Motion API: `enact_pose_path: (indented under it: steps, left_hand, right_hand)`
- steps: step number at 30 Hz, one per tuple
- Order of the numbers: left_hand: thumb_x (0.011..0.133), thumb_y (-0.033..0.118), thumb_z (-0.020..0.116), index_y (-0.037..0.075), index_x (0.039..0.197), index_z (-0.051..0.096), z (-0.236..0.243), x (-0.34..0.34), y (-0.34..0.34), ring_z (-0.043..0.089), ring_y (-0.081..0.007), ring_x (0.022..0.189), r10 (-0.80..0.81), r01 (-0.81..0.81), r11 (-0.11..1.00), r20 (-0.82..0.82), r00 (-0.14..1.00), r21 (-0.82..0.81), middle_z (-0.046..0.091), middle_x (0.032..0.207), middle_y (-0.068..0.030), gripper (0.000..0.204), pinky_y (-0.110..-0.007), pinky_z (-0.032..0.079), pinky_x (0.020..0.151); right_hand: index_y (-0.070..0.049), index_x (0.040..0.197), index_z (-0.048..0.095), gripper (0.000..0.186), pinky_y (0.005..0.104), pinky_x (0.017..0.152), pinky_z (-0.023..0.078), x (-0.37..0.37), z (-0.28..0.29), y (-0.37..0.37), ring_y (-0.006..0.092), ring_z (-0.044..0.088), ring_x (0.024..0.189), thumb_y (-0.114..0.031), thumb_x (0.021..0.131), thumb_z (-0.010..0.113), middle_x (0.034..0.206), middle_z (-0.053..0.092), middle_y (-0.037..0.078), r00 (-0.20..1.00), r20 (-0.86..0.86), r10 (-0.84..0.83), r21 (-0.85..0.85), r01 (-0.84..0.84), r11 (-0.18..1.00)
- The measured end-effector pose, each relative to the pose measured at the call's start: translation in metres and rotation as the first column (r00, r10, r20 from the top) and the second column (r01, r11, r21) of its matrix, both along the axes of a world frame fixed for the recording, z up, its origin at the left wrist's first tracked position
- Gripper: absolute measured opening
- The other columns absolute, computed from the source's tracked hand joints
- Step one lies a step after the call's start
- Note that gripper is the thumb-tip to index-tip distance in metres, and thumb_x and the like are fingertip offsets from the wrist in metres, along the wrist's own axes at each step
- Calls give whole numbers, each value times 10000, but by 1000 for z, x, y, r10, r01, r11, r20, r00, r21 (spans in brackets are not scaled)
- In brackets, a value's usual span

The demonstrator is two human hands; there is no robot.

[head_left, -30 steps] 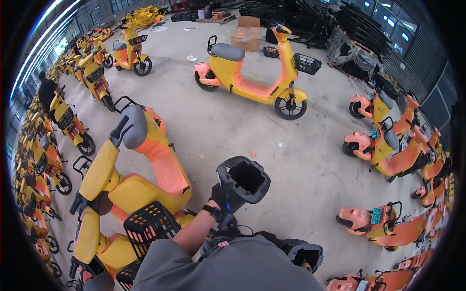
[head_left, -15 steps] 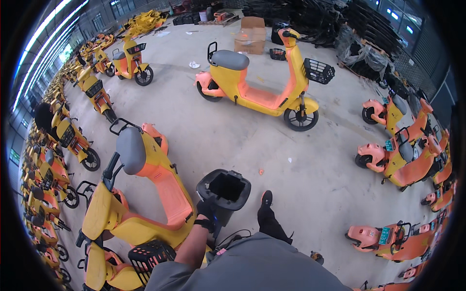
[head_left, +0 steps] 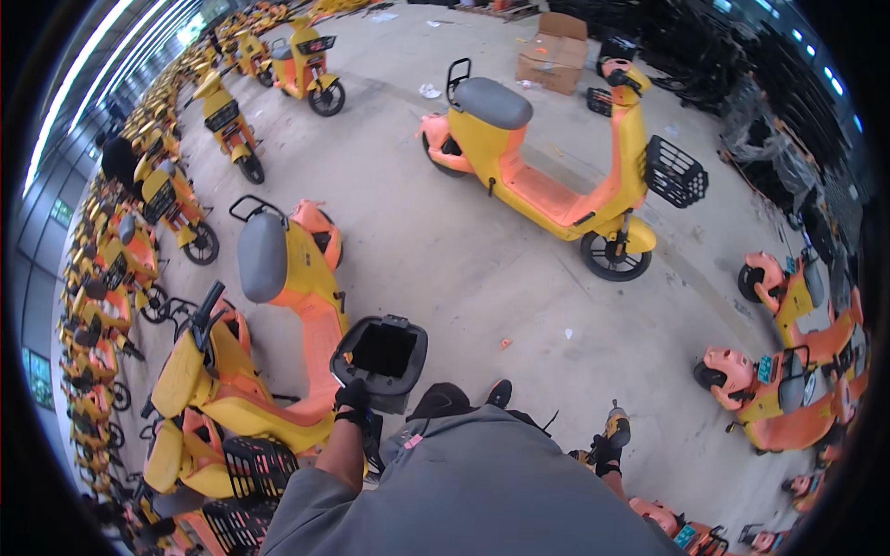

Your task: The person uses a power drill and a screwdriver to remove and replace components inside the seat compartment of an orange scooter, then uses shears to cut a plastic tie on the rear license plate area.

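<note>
My left hand (head_left: 352, 398), in a black glove, is closed at the near left side of a dark open-topped bin (head_left: 414, 357). Something with a blue part also shows by this hand, but I cannot make it out. Inside, the bin looks black, and a small orange bit shows by its left rim. At the lower right, my gloved right hand (head_left: 607, 454) is wrapped round a yellow-and-black cordless drill (head_left: 616, 428), its bit pointing away from me. A yellow-and-orange scooter (head_left: 320, 329) stands just left of the bin.
Another scooter (head_left: 565, 199) stands ahead, with a cardboard box (head_left: 553, 60) behind it. Scooter rows line the left, and several scooters (head_left: 779, 408) stand at the right. Black material (head_left: 686, 56) is piled at the back right. Small scraps (head_left: 505, 344) lie on the concrete floor.
The view has turned, shifting the scooters ahead rightward in the picture. The bin and my left hand now appear further left. My right hand and more of the drill have come into view.
</note>
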State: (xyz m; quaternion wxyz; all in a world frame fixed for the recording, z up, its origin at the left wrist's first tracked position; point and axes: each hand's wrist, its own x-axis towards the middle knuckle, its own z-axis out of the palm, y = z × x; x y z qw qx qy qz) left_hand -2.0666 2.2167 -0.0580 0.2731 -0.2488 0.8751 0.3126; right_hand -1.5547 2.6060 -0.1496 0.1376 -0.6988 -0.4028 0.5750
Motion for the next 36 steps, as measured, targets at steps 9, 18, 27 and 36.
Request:
enact_pose_path:
  steps: [9,18,27,36]
  left_hand:
    - [769,293,531,19,896,609,-42,-25,27,614,-258,737,329,-339,913,83,941,226,630,822,-142,312,-357,479,624]
    - [756,254,580,37,827,625,-130,-97,79,615,-251,688,417,-473,844,243,876,254,646,778,-120,232,-373,475,612]
    - [758,222,550,78,835,626,-154,-203,133,608,-273,800,-616,621,778,78,784,-95,633,822,-130,180,-383,472,691]
    - [678,198,606,-27,869,595,-76,-325,255,589,-228,599,393,-418,826,144,908,378,607,738,-136,295,-340,493,513]
  right_hand:
    - [-43,930,535,224,317,565,475,-113,23,74,182,582,659,-156,770,643,741,592,72,964,43,263,-21,-262,965]
    - [-72,1110,473,387,342,620,470,-148,-8,129,163,557,732,-127,767,643,829,566,51,773,287,565,-82,-568,819]
    - [-53,1053,483,354,327,601,467,-242,17,152,162,559,669,-153,755,645,776,571,49,663,455,594,60,-688,723]
    - [-58,1030,490,307,295,541,445,-369,61,188,142,548,622,-82,762,638,750,551,44,961,72,266,-156,-252,955]
